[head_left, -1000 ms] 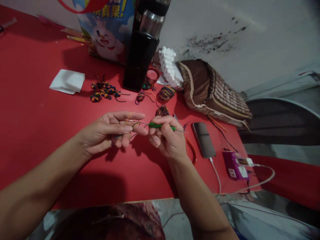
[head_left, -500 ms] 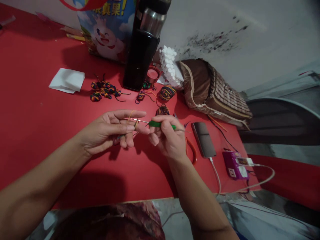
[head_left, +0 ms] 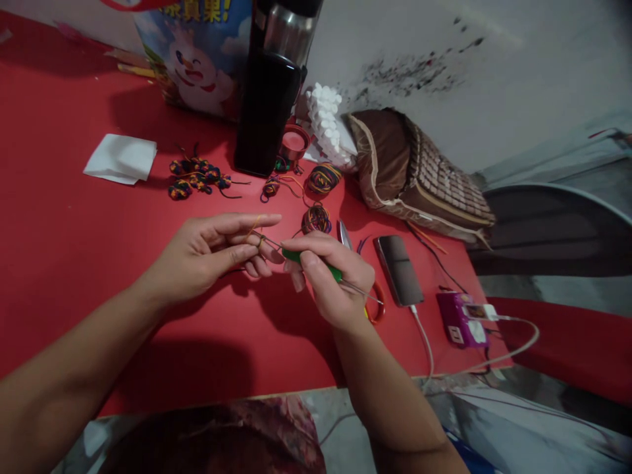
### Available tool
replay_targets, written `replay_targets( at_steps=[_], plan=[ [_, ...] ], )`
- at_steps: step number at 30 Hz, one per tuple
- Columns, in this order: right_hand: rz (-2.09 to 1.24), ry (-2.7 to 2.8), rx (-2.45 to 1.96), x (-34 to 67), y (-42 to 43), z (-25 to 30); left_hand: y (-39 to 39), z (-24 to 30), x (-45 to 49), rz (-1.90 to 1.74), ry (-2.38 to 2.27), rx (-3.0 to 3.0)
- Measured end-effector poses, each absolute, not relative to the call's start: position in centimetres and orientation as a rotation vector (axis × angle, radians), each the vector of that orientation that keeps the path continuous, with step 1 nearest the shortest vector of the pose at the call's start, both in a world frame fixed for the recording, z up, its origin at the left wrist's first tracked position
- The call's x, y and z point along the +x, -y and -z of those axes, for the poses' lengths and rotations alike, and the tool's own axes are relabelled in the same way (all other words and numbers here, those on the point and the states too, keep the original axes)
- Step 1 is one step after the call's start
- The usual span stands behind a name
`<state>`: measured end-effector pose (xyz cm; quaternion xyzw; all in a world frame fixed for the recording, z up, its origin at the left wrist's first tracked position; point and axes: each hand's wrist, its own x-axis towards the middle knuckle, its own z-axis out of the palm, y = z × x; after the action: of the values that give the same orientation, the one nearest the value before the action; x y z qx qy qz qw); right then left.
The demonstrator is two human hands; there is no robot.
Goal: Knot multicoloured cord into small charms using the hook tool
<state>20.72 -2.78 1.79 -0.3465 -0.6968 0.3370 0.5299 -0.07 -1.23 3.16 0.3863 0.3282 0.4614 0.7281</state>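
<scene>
My right hand (head_left: 330, 276) is closed around a green-handled crochet hook (head_left: 316, 264), whose thin metal tip points left at my left fingers. My left hand (head_left: 212, 253) pinches a thin multicoloured cord (head_left: 254, 227) between thumb and fingers, its index finger stretched out over the strand. Both hands hover just above the red table (head_left: 74, 224). A small ball of the same cord (head_left: 316, 219) lies right behind them.
Several finished knotted pieces (head_left: 195, 179) and a white tissue (head_left: 121, 158) lie at the back left. A black flask (head_left: 269, 92), another cord ball (head_left: 323, 178), a brown cushion (head_left: 419, 178), scissors (head_left: 345, 236), a phone (head_left: 397, 270) and a purple charger (head_left: 461, 319) stand to the right.
The hook's handle has tilted down to the right and its tip has pushed closer into my left fingers. The view has shifted slightly.
</scene>
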Motion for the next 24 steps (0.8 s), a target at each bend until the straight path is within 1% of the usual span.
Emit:
replay_targets(
  at_steps=[6,13,24],
  plan=[
    [-0.846,1.600,-0.797,20.5,2.8,-1.5,1.1,-2.5,-0.3,-1.022,-0.636,0.964],
    [-1.014,1.455,-0.826,20.1,2.5,-1.1,0.6,-2.4,-0.8,-0.994,-0.558,0.782],
    [-1.381,1.255,-0.841,20.2,1.8,-0.5,0.4,-2.4,-0.9,-0.961,-0.485,0.712]
  ],
)
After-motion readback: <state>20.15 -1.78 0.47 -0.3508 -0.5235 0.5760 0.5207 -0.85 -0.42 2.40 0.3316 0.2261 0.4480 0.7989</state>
